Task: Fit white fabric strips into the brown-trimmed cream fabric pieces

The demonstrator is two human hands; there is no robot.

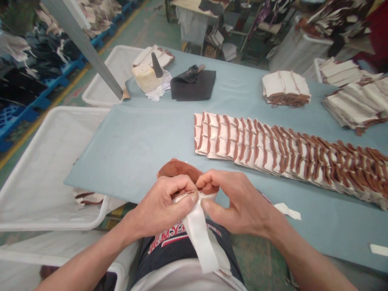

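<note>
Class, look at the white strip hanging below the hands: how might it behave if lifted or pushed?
The white strip is probably floppy, since it hangs with a slight bend from between the left hand and right hand. It looks thin, so it is likely light for its size. Being flat, it would probably crumple or slide, not roll.

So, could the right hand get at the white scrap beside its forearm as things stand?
Probably yes: the white scrap lies on the table close by, nothing seen covering it, though the right hand would first need to release the brown piece.
</note>
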